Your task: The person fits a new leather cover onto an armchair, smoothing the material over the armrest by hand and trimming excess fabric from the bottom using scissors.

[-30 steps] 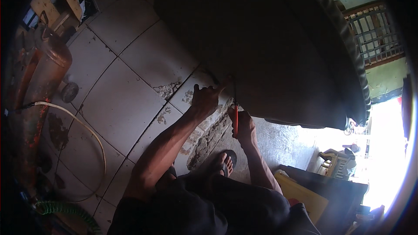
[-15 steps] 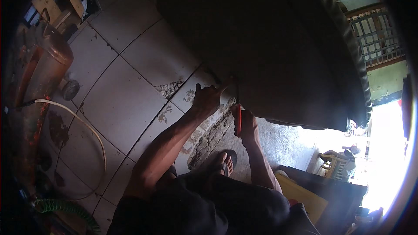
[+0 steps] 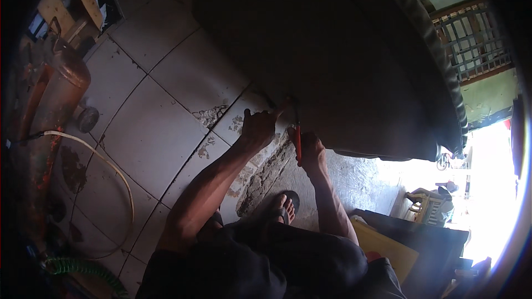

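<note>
A large dark upholstered piece point(image 3: 354, 77), with a ribbed edge along its right side, fills the upper middle. My left hand point(image 3: 259, 127) is at its lower left part, index finger stretched toward the dark surface and thumb apart. Shadow hides whether the fingertip touches. My right hand point(image 3: 312, 149) is closed round the red handle of a hand tool point(image 3: 298, 143). The tool's thin dark shaft points up toward the left fingertip; its far end is too dark to make out.
Cracked pale tiles point(image 3: 149, 127) lie to the left, beside a broken concrete edge point(image 3: 257, 188). A rusty tank point(image 3: 61, 88) with a pale hose point(image 3: 124, 182) stands at far left, a green coiled hose point(image 3: 83, 267) below it. A yellow board point(image 3: 388, 249) leans at lower right.
The red-handled tool and my right hand have shifted slightly up and left. My left hand stays by the dark piece. The whole view has drifted a little left.
</note>
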The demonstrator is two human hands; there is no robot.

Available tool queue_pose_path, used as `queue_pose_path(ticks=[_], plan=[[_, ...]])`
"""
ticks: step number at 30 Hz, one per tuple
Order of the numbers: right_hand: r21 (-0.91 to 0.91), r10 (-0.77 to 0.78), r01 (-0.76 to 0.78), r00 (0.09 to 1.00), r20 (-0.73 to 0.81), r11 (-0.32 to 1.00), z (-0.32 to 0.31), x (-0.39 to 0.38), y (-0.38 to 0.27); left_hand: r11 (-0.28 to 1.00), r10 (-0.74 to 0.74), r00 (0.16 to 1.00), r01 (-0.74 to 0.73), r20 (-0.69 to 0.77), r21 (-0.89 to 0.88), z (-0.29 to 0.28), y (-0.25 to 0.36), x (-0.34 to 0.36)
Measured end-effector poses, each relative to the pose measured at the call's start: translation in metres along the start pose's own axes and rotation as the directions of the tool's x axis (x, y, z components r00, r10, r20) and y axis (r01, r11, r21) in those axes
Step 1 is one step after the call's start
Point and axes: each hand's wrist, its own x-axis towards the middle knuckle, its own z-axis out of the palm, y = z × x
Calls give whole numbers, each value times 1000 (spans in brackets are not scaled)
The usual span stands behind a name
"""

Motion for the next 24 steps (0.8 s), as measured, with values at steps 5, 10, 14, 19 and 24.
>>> queue_pose_path(ticks=[5, 10, 14, 19, 24], plan=[[-117, -135, 126, 988, -74, 985, 14, 2, 34, 999, -10, 999, 12, 32, -52, -5, 4, -1], [188, 193, -223, 967, 166, 956, 3, -9, 19, 995, -7, 1000, 6, -6, -96, -3, 1, -3], [358, 230, -285, 955, 188, 889, 2, -17, 14, 996, -9, 1000, 10, 4, -87, -1, 3, -3], [303, 206, -276, 948, 243, 912, 4, -13, 7, 993, -7, 999, 10, 33, -115, -2, 0, -2], [501, 178, -327, 930, 323, 801, 1, -16, 5, 994, -3, 1000, 4, 7, -107, 9, -2, 0]])
